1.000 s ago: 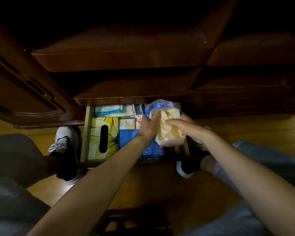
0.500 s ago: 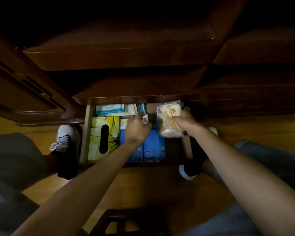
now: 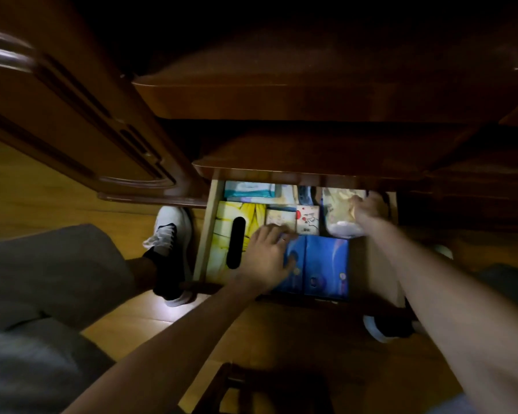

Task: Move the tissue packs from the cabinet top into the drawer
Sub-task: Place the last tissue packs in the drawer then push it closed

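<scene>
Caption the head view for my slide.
Right hand sets a tissue pack into the open drawer; left hand rests on blue packs.

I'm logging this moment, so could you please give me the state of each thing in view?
Drawer: open, nearly full.
Clear tissue pack: held in the drawer's far right corner.
Right hand: gripping that pack.
Left hand: flat on the blue packs.
Yellow box: lying flat.
</scene>
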Available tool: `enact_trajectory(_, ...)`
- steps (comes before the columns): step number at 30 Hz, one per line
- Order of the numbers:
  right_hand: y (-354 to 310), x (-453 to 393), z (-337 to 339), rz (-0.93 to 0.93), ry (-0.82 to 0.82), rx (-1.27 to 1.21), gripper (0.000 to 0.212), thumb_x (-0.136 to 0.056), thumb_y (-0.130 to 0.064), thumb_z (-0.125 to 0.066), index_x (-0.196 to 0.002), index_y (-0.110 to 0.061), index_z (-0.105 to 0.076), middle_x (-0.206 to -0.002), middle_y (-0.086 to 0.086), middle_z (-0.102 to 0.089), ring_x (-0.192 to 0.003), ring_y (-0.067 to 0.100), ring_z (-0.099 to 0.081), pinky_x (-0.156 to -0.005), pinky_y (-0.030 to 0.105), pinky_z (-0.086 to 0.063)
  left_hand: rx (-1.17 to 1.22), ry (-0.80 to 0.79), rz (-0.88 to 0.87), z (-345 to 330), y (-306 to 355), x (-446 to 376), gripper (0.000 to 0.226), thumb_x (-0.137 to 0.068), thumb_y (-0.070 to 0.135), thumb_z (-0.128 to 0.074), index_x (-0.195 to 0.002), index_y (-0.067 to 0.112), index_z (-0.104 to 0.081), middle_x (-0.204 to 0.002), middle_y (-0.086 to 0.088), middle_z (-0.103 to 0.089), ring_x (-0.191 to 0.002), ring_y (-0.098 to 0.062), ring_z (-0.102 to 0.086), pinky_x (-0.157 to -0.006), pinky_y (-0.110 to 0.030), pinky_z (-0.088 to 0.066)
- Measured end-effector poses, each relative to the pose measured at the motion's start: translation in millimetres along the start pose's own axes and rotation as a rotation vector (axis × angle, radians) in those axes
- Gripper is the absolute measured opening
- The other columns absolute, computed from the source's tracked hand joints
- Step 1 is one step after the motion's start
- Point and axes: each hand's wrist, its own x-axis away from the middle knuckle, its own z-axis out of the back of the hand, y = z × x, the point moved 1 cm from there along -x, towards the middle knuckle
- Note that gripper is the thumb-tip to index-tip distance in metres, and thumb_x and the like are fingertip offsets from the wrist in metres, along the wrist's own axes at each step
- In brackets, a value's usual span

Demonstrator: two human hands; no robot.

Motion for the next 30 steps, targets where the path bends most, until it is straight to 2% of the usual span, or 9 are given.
enact_trajectory(3,4,6,-16,-0.028,-0.07,0.057,0.04,-0.104,-0.035,-0.049,-0.127,-0.002,-0.056,-0.128,0.024,-0.062,-0.106,0.035,-0.062,-0.086,0.041,-0.049,-0.015,-0.015,-0.065,-5,-2,13,0.049,-0.095,0.047,-0.048,-0.136,0.023,-0.058,-0.137,0.0,-0.057,-0.127,-0.023,-0.047,-0.11,-0.042,-0.035)
enact_trajectory(6,4,17,-18,-0.043,-0.114,0.08,0.046,-0.105,-0.043,-0.041,-0.108,-0.004,-0.065,-0.111,0.021,-0.065,-0.077,0.027,-0.055,-0.069,0.033,-0.042,-0.019,-0.06,-0.048,-5,-7,16,0.054,-0.094,0.05,-0.045,-0.14,0.023,-0.055,-0.14,-0.001,-0.054,-0.129,-0.024,-0.045,-0.111,-0.042,-0.034)
enact_trajectory(10,-1,28,-9,-0.08,-0.117,0.021,0.059,-0.1,-0.053,-0.042,-0.131,-0.006,-0.06,-0.129,0.02,-0.059,-0.114,0.037,-0.06,-0.095,0.042,-0.05,-0.017,-0.056,-0.021,-4,-7,17,0.054,-0.095,0.048,-0.048,-0.143,0.024,-0.051,-0.143,-0.001,-0.051,-0.132,-0.023,-0.042,-0.112,-0.039,-0.032)
enact_trajectory(16,7,54,-11,-0.183,-0.277,-0.134,0.063,-0.096,-0.062,-0.044,-0.131,-0.012,-0.058,-0.131,0.016,-0.059,-0.097,0.027,-0.057,-0.08,0.036,-0.043,-0.009,-0.089,-0.006,-3,-3,24,0.054,-0.097,0.046,-0.048,-0.147,0.023,-0.045,-0.146,-0.001,-0.046,-0.136,-0.022,-0.039,-0.115,-0.04,-0.031)
enact_trajectory(19,12,59,-5,-0.192,-0.355,-0.213,0.076,-0.092,-0.073,-0.04,-0.147,-0.021,-0.048,-0.151,0.015,-0.046,-0.132,0.035,-0.047,-0.107,0.046,-0.034,-0.002,-0.127,-0.014,-3,-3,30,0.056,-0.098,0.046,-0.047,-0.148,0.023,-0.043,-0.148,-0.001,-0.044,-0.138,-0.021,-0.037,-0.116,-0.04,-0.03)
enact_trajectory(21,12,64,-3,-0.196,-0.348,-0.215,0.084,-0.089,-0.078,-0.04,-0.151,-0.021,-0.042,-0.153,0.015,-0.042,-0.138,0.036,-0.042,-0.114,0.05,-0.031,-0.004,-0.148,-0.013,-3,-4,33,0.057,-0.098,0.046,-0.047,-0.149,0.022,-0.042,-0.15,-0.001,-0.042,-0.139,-0.022,-0.036,-0.116,-0.04,-0.03)
enact_trajectory(24,10,68,-1,-0.155,-0.236,-0.194,0.074,-0.094,-0.067,-0.046,-0.143,-0.012,-0.044,-0.137,0.018,-0.056,-0.122,0.036,-0.056,-0.106,0.049,-0.042,-0.04,-0.186,-0.022,-3,-8,37,0.057,-0.099,0.047,-0.045,-0.15,0.02,-0.044,-0.155,-0.002,-0.039,-0.142,-0.023,-0.034,-0.117,-0.039,-0.028)
enact_trajectory(27,11,76,0,-0.122,-0.361,-0.179,0.05,-0.103,-0.051,-0.042,-0.128,-0.01,-0.055,-0.117,0.015,-0.061,-0.1,0.029,-0.061,-0.087,0.037,-0.042,-0.04,-0.232,-0.019,-3,-9,38,0.053,-0.103,0.046,-0.041,-0.148,0.019,-0.047,-0.159,-0.003,-0.035,-0.145,-0.024,-0.03,-0.118,-0.039,-0.028)
enact_trajectory(30,13,79,5,-0.077,-0.409,-0.169,0.04,-0.105,-0.043,-0.041,-0.123,-0.012,-0.058,-0.115,0.014,-0.062,-0.105,0.028,-0.059,-0.083,0.034,-0.037,-0.042,-0.269,-0.006,-1,-7,35,0.052,-0.103,0.045,-0.04,-0.147,0.018,-0.047,-0.16,-0.004,-0.033,-0.145,-0.026,-0.029,-0.116,-0.042,-0.033)
